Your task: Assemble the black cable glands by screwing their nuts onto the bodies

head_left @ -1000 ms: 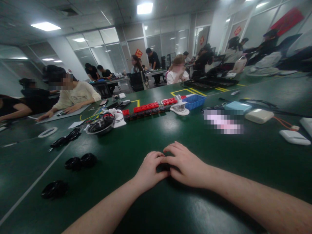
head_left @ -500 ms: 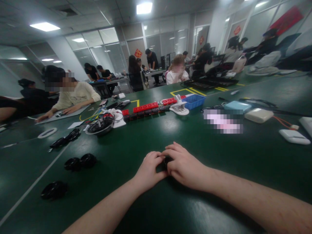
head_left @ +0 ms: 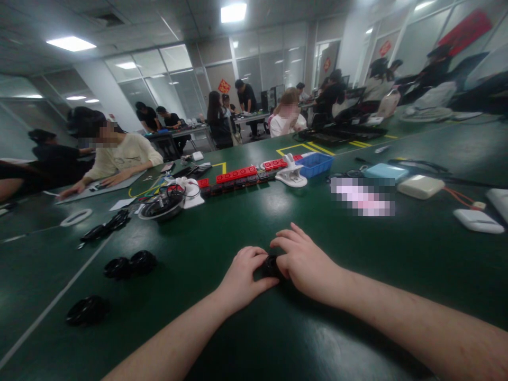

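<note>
A small black rounded part (head_left: 271,266) is between my two hands over the green table, mostly covered by fingers. My left hand (head_left: 244,278) grips it from the left, thumb below and fingers above. From the right, my right hand (head_left: 311,267) has bent fingers against the part, while its upper fingers reach up off it. The right thumb is hidden. To the left lie similar glossy black parts: a joined pair (head_left: 130,264) and another black piece (head_left: 87,310).
Ahead stand red block strips (head_left: 237,174), a white clamp (head_left: 293,177), a blue bin (head_left: 315,165) and a bowl of wires (head_left: 162,203). On the right are a light-blue case (head_left: 386,172) and a white case (head_left: 478,221). A co-worker (head_left: 119,148) sits at the far left.
My right hand has shifted slightly right, its upper fingers lifting away from the left fingertips. More of the black part shows now. The left hand has barely moved.
</note>
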`<state>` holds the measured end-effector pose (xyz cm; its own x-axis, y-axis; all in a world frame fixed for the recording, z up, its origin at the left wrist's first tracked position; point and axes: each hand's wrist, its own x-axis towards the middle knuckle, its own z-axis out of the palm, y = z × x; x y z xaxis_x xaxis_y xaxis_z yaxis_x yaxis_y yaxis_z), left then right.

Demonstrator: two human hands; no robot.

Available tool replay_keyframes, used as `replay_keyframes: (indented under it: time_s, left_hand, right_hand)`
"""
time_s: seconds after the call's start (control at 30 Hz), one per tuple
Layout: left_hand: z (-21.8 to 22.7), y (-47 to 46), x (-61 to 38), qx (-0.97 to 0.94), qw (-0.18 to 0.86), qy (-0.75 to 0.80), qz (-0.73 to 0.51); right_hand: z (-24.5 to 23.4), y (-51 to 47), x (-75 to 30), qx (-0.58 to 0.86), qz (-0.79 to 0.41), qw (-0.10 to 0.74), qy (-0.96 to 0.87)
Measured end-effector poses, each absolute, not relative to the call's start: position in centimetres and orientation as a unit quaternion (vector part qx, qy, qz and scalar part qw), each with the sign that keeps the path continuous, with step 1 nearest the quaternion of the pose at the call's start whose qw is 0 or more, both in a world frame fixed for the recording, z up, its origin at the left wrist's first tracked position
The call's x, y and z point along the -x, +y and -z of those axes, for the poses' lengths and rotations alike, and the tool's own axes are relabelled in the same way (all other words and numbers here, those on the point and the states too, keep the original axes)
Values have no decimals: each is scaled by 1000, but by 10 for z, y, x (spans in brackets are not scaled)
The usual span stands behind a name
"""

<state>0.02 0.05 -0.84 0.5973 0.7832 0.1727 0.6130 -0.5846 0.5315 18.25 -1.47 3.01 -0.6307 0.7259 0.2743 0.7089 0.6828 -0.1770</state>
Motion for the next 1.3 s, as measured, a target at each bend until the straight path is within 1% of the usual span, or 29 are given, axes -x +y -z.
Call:
replay_keyframes:
  time_s: [0.17, 0.43, 0.87, 0.97, 1.17, 1.3]
  left_hand:
    - [8, 1, 0, -866, 217, 403, -202]
    - [10, 2, 0, -864, 218, 407, -199]
    - [9, 2, 0, -865, 217, 406, -199]
    - [10, 2, 0, -866, 216, 404, -199]
    - [11, 1, 0, -868, 209, 400, -209]
    - [11, 1, 0, -871, 205, 394, -209]
  right_hand:
    - [-34, -16, -182, 400, 15, 149, -904]
    - [-37, -16, -182, 411, 46, 117, -903]
    - [-31, -16, -181, 440, 30, 97, -892]
    - [-30, -17, -180, 444, 23, 107, -889]
    - [-34, -20, -179, 448, -14, 187, -874]
    - [-37, -22, -178, 447, -31, 187, -874]
